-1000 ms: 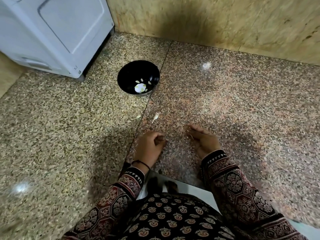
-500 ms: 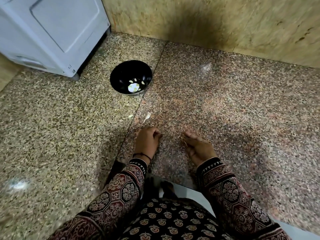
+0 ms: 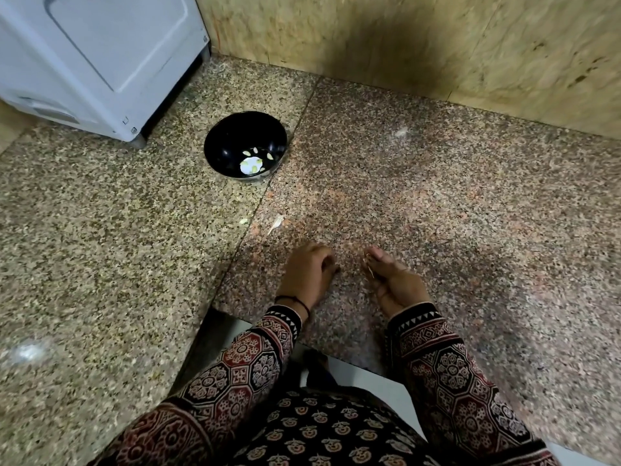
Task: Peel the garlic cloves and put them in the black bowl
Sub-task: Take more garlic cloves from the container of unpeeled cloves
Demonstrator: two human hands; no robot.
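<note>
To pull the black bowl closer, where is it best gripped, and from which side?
Probably pinch the black bowl at its near rim, coming from the front right: it sits upright and open, and the white appliance stands to its left.

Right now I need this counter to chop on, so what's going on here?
A person is peeling garlic at the granite counter. The left hand rests on it with fingers curled; whether it holds a clove is hidden. The right hand seems to pinch a thin sliver, likely skin. The black bowl, set back beside a white appliance, holds a few peeled cloves. A scrap of skin lies between the bowl and the hands.
</note>
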